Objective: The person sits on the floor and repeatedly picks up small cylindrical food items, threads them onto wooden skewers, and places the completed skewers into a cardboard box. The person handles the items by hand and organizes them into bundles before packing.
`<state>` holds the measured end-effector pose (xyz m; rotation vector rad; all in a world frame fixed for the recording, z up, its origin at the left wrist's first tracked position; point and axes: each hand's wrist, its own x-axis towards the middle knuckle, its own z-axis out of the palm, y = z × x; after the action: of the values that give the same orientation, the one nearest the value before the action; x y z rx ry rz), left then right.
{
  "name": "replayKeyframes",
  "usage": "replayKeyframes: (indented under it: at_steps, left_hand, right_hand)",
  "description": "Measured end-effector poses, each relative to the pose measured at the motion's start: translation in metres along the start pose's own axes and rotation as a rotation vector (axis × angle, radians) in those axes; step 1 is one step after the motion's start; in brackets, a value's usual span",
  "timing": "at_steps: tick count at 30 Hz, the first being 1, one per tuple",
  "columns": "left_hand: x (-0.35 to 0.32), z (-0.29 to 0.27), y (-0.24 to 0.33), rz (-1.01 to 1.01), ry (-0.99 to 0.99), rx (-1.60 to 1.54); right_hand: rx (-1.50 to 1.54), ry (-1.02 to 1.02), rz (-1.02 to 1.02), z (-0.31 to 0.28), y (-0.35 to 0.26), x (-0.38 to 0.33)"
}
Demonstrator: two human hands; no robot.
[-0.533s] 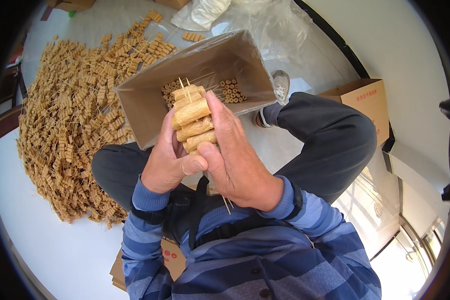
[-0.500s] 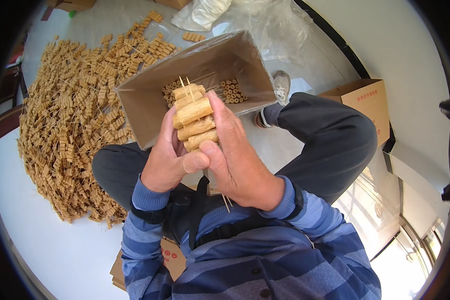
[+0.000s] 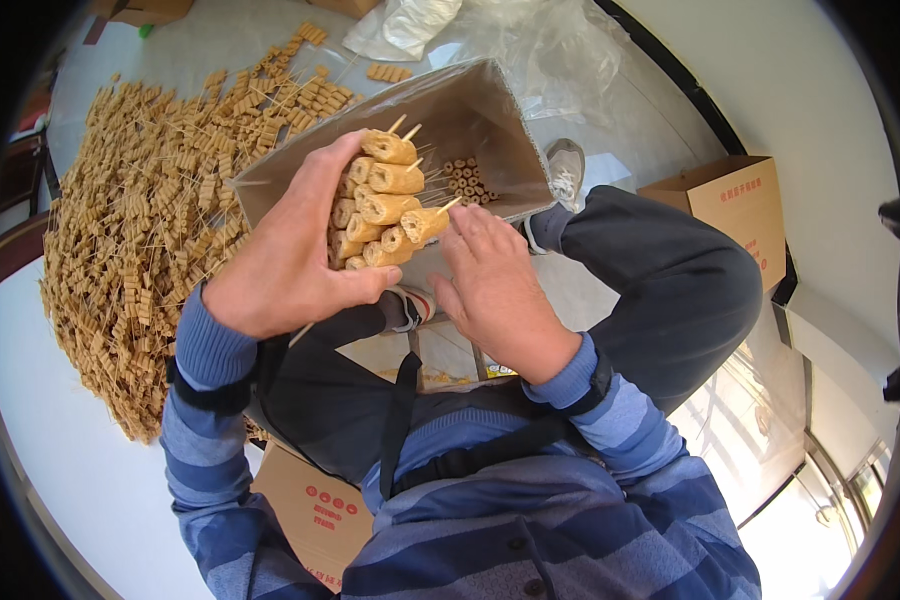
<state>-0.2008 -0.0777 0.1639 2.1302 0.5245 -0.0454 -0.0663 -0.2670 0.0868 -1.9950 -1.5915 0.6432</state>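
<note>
Gripping the bundle [image 3: 375, 205] of skewered rolls, the left hand [image 3: 290, 245] wraps it from the left, fingers round its far side and thumb along its near side, probably to keep the rows packed together. The right hand [image 3: 505, 295] sits just to its right, fingers extended and clasping nothing, perhaps to even up the tips; whether it touches the nearest roll, I cannot tell.

The bundle is held above the near side of the box [image 3: 475, 105], which seems set before the person for short reach, as does the pile [image 3: 150, 240] on the left. More skewers [image 3: 468, 180] stand in the box, likely packed upright to save room.

The bundle's pointed tips [image 3: 452, 204] face right and far, while a stick [image 3: 301, 334] shows at the near left: its long axis runs obliquely between, with the rolls threaded crosswise.
</note>
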Motion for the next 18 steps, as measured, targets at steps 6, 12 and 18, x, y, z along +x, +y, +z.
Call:
replayKeyframes:
  at_steps: [6, 12, 18]
  left_hand:
    - [0.082, 0.016, -0.061, -0.207, -0.557, -0.03]
    - [0.152, 0.06, -0.119, -0.357, -0.729, -0.035]
    - [0.163, 0.114, -0.156, -0.322, -0.427, 0.276]
  right_hand:
    - [-0.293, -0.077, -0.045, 0.022, 0.028, 0.008]
    - [-0.213, -0.032, -0.032, 0.022, 0.047, 0.024]
    - [-0.166, -0.014, -0.029, 0.027, 0.049, 0.035]
